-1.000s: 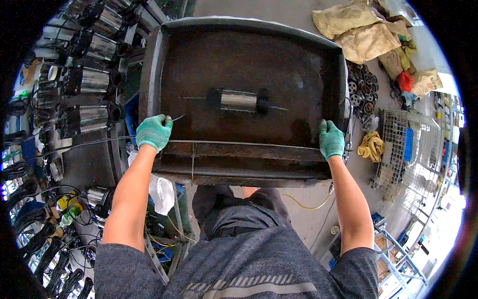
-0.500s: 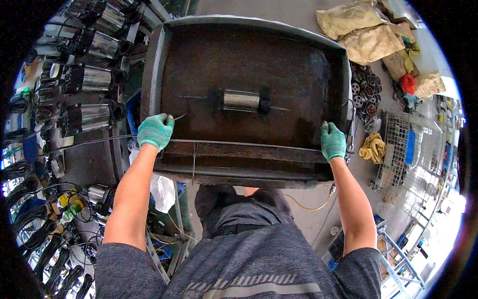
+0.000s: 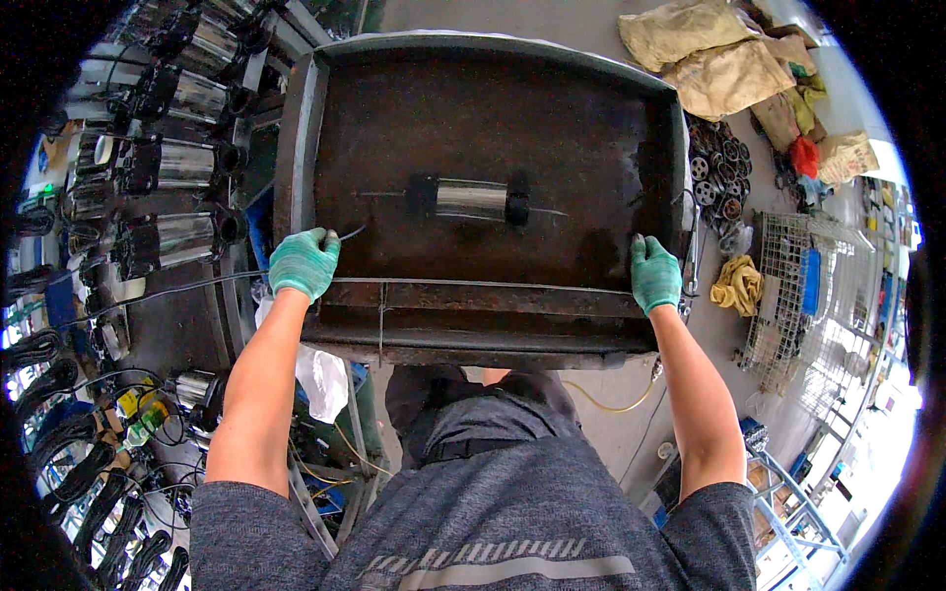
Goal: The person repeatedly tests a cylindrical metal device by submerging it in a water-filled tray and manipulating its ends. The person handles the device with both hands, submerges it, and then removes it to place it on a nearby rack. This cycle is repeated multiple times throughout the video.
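Note:
A wide, dark metal tray (image 3: pixel 301 138) with raised walls lies in front of me. Inside it, a shiny metal cylinder (image 3: pixel 471 199) with black ends rests on its side, and a thin rod or wire sticks out at either end. My left hand (image 3: pixel 304 266), in a green glove, is closed at the tray's left edge around a black cable (image 3: pixel 202 286); a short tip of it shows past the thumb. At the right edge, my gloved right hand (image 3: pixel 655 276) is closed over the tray's side, thumb up. A thin bar (image 3: pixel 493 284) crosses the tray between both hands.
Several metal cylinders with black ends (image 3: pixel 172 163) are stacked at left, above bundled black cables (image 3: pixel 59 424). On the right lie tan sacks (image 3: pixel 734 79), a pile of black wheels (image 3: pixel 719 172), a yellow cloth (image 3: pixel 736 286) and a wire basket (image 3: pixel 778 295).
The whole view has shifted slightly. Both hands keep their places on the tray's edges, and the cylinder lies much as before.

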The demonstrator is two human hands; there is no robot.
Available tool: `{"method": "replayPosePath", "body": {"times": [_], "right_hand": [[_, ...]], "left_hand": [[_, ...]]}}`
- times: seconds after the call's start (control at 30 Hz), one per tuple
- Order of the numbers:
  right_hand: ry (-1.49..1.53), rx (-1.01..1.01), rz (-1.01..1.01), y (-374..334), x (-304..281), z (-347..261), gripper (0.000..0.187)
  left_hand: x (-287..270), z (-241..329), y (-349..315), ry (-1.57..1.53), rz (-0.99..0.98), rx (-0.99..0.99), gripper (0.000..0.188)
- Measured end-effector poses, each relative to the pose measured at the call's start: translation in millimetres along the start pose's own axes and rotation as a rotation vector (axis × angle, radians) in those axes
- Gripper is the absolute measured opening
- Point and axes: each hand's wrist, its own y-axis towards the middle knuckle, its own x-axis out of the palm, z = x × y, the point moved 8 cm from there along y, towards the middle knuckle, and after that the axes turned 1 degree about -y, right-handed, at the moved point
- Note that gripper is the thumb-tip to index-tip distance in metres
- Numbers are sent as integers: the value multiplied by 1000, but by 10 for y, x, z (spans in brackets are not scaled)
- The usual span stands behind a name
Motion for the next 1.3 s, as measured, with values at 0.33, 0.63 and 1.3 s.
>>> {"method": "replayPosePath", "body": {"times": [0.33,0.63,1.3], "right_hand": [[-11,1,-18,3,0,-12,43],[-3,-6,-4,-12,-21,-20,44],[-26,13,-32,29,42,38,43]], "left_hand": [[12,1,4,15,0,20,41],[20,-8,8,-2,2,18,41],[6,-2,-9,12,-14,4,42]]}}
